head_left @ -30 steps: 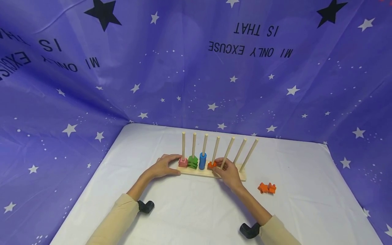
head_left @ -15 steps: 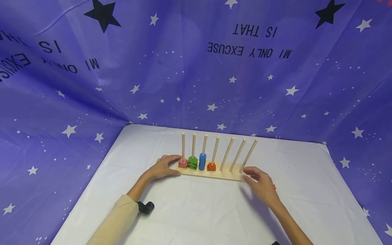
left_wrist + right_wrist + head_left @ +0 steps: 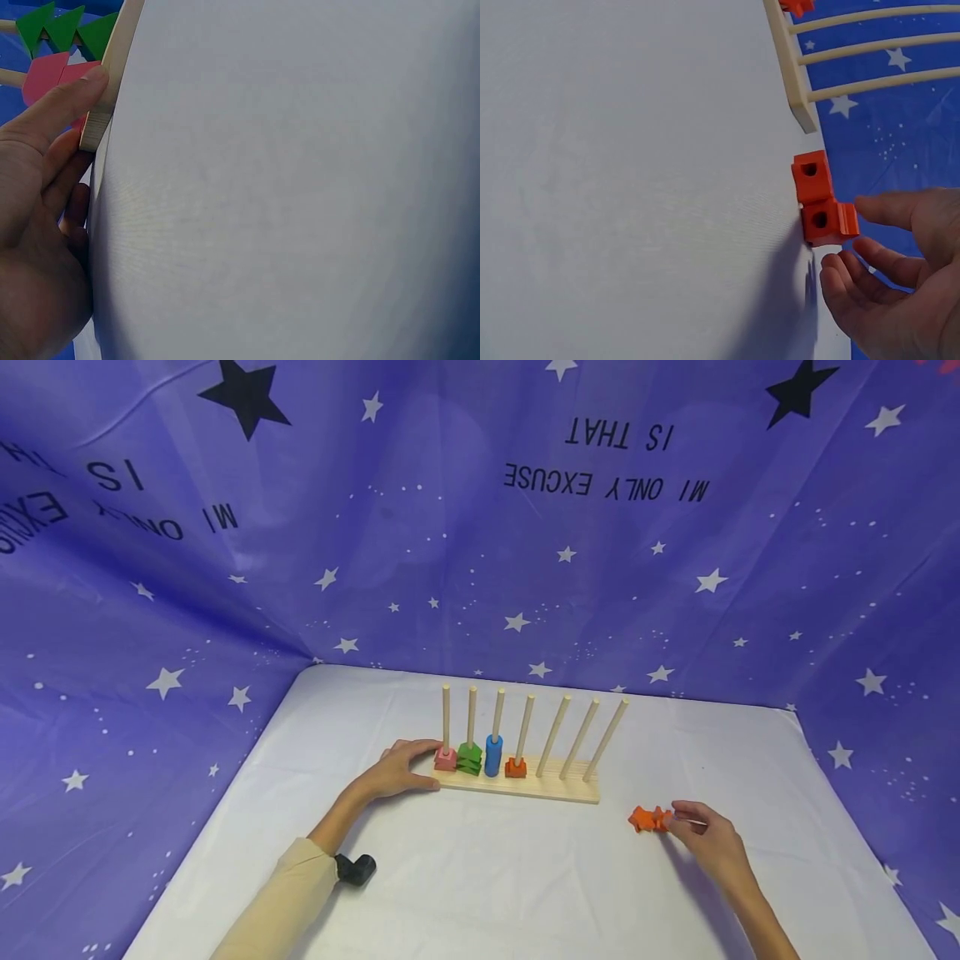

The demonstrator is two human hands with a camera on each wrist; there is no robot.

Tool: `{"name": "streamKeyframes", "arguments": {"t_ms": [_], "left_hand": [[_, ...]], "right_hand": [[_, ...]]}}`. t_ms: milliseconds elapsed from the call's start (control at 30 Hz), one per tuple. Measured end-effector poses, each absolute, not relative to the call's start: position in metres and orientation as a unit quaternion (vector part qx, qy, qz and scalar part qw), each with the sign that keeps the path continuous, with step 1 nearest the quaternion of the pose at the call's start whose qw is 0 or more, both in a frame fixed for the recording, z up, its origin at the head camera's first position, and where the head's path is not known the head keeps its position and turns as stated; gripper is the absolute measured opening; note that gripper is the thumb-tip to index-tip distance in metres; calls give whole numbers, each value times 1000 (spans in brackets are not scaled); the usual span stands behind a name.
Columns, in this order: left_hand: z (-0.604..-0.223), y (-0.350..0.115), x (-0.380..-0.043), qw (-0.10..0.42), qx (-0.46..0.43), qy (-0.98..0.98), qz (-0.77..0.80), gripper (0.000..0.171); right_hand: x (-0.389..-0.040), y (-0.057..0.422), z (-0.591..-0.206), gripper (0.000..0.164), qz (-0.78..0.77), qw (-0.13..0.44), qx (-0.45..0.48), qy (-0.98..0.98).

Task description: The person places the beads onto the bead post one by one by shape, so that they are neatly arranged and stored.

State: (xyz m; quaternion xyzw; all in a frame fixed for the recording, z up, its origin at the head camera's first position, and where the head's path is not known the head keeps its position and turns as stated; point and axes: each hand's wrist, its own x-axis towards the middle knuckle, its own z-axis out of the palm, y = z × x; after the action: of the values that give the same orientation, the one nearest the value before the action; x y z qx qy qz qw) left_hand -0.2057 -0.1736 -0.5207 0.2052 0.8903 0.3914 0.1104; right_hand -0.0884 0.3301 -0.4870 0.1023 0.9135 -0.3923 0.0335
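My left hand (image 3: 395,772) grips the left end of a wooden peg board (image 3: 517,785), thumb in front and fingers behind. On its pegs sit a pink block (image 3: 446,759), green blocks (image 3: 469,760), a blue cylinder stack (image 3: 492,757) and an orange block (image 3: 515,768). To the board's right, two orange star-shaped blocks (image 3: 812,178) lie side by side on the cloth. My right hand (image 3: 711,845) is at the right-hand star block (image 3: 823,223), thumb and forefinger spread close about its edge. Whether they touch it, I cannot tell.
Three bare pegs (image 3: 574,739) rise from the board's right half. A white cloth (image 3: 495,877) covers the table. Purple star-printed fabric (image 3: 450,527) hangs behind it and along the sides. A black wrist mount (image 3: 356,869) sits at the left sleeve.
My right hand has left the orange block on the fourth peg and moved right to the loose orange star blocks. The left hand stays on the board's end.
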Motion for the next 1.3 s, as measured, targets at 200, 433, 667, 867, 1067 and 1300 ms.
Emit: {"name": "streamKeyframes", "arguments": {"t_ms": [200, 433, 667, 867, 1067, 1300], "left_hand": [[-522, -173, -206, 109, 206, 891, 390, 76], [-522, -173, -206, 108, 209, 890, 390, 75], [-522, -173, -206, 108, 207, 891, 390, 75], [-522, -173, -206, 108, 209, 891, 389, 75], [-522, -173, -207, 105, 211, 892, 387, 75], [-523, -174, -207, 107, 209, 891, 388, 76]], "right_hand": [[-92, 325, -493, 50, -383, 28, 94, 919], [-99, 322, -497, 43, -372, 7, 84, 924], [-102, 322, -502, 38, -353, -24, 68, 933], [-102, 322, -502, 35, -341, -51, 66, 936], [-104, 316, -482, 35, -367, -109, 40, 923], [-111, 296, -448, 33, -437, -152, -11, 886]]}}
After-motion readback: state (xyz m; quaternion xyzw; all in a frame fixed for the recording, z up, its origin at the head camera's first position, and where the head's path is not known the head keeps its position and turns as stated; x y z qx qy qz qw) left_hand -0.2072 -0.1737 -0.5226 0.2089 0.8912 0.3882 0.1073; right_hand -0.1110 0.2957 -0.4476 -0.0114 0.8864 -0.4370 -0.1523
